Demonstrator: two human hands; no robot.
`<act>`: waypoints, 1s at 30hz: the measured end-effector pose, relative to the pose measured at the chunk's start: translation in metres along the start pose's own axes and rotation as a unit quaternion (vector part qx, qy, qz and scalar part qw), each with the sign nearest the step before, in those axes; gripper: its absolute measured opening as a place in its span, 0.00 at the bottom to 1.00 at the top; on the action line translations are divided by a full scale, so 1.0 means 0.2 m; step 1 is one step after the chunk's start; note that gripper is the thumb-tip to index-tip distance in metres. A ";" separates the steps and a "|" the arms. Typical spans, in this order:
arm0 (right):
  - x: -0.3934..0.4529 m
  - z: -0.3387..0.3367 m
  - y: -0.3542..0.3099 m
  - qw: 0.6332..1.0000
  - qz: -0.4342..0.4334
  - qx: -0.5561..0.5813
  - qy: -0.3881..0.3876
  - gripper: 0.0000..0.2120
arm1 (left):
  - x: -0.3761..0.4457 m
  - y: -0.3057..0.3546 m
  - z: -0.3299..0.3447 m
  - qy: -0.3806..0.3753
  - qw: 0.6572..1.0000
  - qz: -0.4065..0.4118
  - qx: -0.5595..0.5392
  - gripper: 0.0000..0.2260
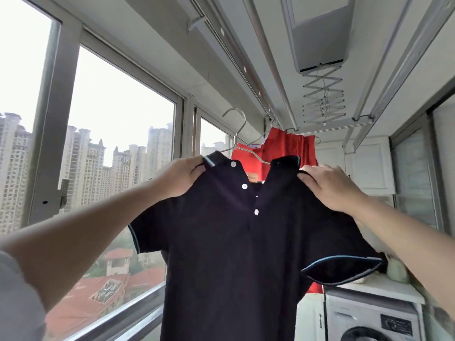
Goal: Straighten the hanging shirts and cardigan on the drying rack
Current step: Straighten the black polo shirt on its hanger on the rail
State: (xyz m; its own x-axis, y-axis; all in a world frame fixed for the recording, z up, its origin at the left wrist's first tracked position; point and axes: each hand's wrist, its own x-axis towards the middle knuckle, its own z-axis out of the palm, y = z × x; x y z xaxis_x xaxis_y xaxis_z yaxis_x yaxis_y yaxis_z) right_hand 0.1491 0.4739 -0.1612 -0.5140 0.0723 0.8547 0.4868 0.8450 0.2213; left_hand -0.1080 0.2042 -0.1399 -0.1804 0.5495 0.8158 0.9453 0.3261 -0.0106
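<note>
A dark navy polo shirt (229, 247) with white buttons and light-blue trim hangs on a metal hanger (238, 129) in front of me, its placket unbuttoned. My left hand (182, 177) grips the shirt's left shoulder by the collar. On the other shoulder, my right hand (327, 185) pinches the fabric next to the collar. The hanger's hook is up near the drying rack rail (275, 70), but I cannot tell whether it rests on it. Behind the polo hangs a red shirt (293, 146) on its own hanger.
Large windows (118, 124) run along the left. A ceiling-mounted rack unit with a scissor lift (322, 94) is overhead. A washing machine (374, 318) stands at the lower right under a counter, with white cabinets (366, 166) behind.
</note>
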 end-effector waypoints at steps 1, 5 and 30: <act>0.00 -0.02 0.04 0.999 0.029 -0.033 -0.015 0.36 | 0.00 -0.03 -0.01 0.003 1.000 -0.008 -0.006 0.13; 0.03 -0.11 -0.01 0.987 0.037 0.138 -0.077 0.20 | 0.03 -0.03 -0.02 0.002 1.000 -0.005 -0.006 0.13; 0.03 -0.06 0.10 0.995 0.092 0.004 0.044 0.14 | 0.12 -0.05 -0.07 -0.130 0.967 -0.132 0.174 0.33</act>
State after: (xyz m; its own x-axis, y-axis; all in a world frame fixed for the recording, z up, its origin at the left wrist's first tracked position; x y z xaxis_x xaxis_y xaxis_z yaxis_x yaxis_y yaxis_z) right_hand 0.1637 0.4845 -0.1452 -0.3532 0.1794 0.9182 0.5606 0.8263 0.0542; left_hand -0.1173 0.2042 -0.1127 -0.5086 0.5717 0.6438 0.7158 0.6963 -0.0528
